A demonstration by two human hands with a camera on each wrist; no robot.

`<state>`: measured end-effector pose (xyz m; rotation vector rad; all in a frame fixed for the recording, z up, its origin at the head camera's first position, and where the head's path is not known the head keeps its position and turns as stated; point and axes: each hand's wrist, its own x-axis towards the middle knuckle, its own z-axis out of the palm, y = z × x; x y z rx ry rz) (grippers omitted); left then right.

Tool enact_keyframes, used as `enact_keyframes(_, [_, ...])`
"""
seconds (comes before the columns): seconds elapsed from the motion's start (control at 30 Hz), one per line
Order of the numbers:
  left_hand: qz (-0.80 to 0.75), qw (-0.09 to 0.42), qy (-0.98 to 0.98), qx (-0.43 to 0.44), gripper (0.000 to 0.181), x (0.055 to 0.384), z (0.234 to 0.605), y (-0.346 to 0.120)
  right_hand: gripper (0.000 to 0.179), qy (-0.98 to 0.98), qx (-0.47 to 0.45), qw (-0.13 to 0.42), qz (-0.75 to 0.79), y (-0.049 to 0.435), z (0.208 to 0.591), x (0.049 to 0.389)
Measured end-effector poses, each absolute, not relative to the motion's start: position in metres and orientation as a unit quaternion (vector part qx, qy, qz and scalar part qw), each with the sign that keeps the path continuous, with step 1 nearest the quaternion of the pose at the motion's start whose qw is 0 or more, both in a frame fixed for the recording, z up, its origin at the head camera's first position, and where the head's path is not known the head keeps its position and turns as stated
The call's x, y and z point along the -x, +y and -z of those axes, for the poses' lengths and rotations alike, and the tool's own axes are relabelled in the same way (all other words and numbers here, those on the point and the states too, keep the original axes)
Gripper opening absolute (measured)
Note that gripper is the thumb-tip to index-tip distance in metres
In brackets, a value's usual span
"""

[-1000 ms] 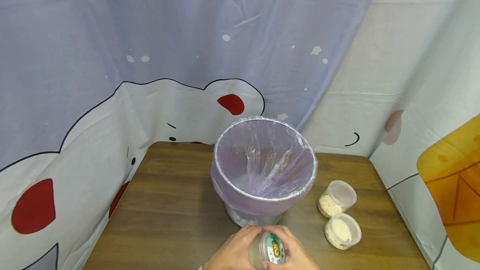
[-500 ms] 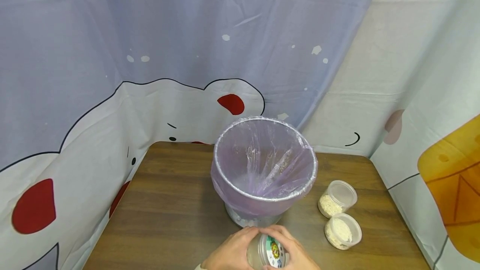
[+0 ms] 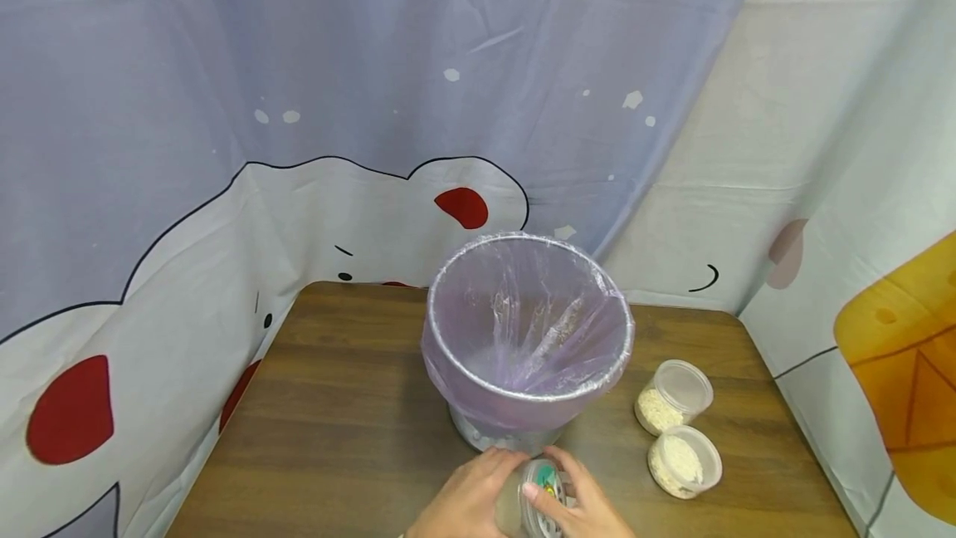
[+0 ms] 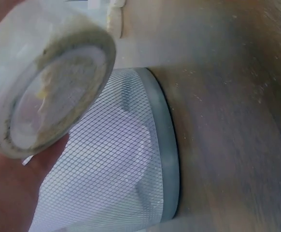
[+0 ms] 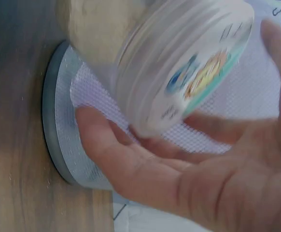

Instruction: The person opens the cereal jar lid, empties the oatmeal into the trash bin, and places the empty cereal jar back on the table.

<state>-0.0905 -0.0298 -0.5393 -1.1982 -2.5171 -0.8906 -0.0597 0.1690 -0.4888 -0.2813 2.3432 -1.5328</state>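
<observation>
My left hand (image 3: 459, 501) grips a clear plastic jar (image 4: 58, 96) at the near side of the table, tipped so that its lid faces right. In the left wrist view, pale crumbs cling inside the jar's base. The screw lid (image 5: 198, 72) is on the jar and bears a green and white label with a yellow cartoon figure. Curled about the lid is my right hand (image 3: 586, 505), with its thumb across the label in the head view. Just beyond both hands stands a mesh trash bin (image 4: 106, 154) lined with a purple bag (image 3: 493, 413).
Two small clear tubs, a farther one (image 3: 660, 409) and a nearer one (image 3: 665, 471), stand right of the bin, holding pale flakes. The wooden table (image 3: 336, 405) ends at a printed cloth backdrop (image 3: 336, 65) behind and at both sides.
My right thumb has shifted up across the lid's label, and the right fingers have moved about the rim. The left hand stays on the jar; bin and tubs have not moved.
</observation>
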Motion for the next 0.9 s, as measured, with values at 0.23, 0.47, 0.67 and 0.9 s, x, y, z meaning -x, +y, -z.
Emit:
enact_keyframes(0.23, [0.254, 0.168, -0.864, 0.401, 0.095, 0.087, 0.539, -0.027, 0.063, 0.823, 0.089, 0.158, 0.539, 0.168, 0.492, 0.061])
enact_keyframes(0.47, [0.321, 0.041, -0.866, 0.382, 0.085, 0.085, 0.531, -0.031, 0.066, 0.842, 0.165, 0.113, 0.501, 0.169, 0.492, 0.057])
enact_keyframes(0.67, [0.327, 0.024, -0.869, 0.37, 0.082, 0.086, 0.53, -0.034, 0.074, 0.848, 0.286, 0.027, 0.445, 0.174, 0.497, 0.06])
enact_keyframes(0.9, [0.34, 0.069, -0.853, 0.39, 0.085, 0.089, 0.536, -0.034, 0.078, 0.849, 0.215, 0.085, 0.475, 0.171, 0.494, 0.058])
